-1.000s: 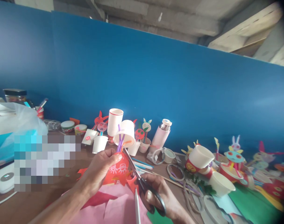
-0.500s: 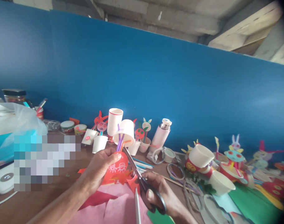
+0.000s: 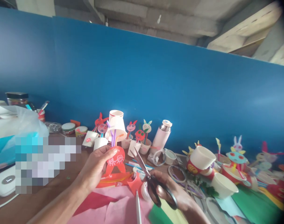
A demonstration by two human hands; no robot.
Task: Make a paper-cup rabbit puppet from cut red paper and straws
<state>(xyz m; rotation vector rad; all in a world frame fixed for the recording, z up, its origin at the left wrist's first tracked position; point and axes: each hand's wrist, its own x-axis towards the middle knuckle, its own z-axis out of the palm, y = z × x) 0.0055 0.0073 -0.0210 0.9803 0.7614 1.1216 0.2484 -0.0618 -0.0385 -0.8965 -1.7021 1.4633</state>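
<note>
My left hand [image 3: 102,160] pinches a paper cup puppet, held upside down. Its red paper face [image 3: 116,158] has white drawn features and two ears pointing down. Purple and orange strips [image 3: 114,137] run from the face up into an inverted white paper cup [image 3: 118,127]. My right hand [image 3: 171,189] is wrapped around black-handled scissors [image 3: 144,166], whose blades stand slightly apart and point up and left. The blades are to the right of the puppet, not touching it. Below them lie red paper scraps [image 3: 134,183], a roll of tape [image 3: 145,191] and a white pen [image 3: 138,207].
Pink paper [image 3: 118,207] covers the table's front. Several cup puppets [image 3: 131,129] stand behind, near a pink thermos [image 3: 160,137]. White cups [image 3: 223,185], more puppets and green paper [image 3: 254,199] crowd the right. A plastic bag [image 3: 32,121] is at left, below a blue partition [image 3: 142,71].
The scissors have moved right, away from the strips by the cup, and their blades have parted. My left hand has shifted slightly left with the puppet, turning its face more into view.
</note>
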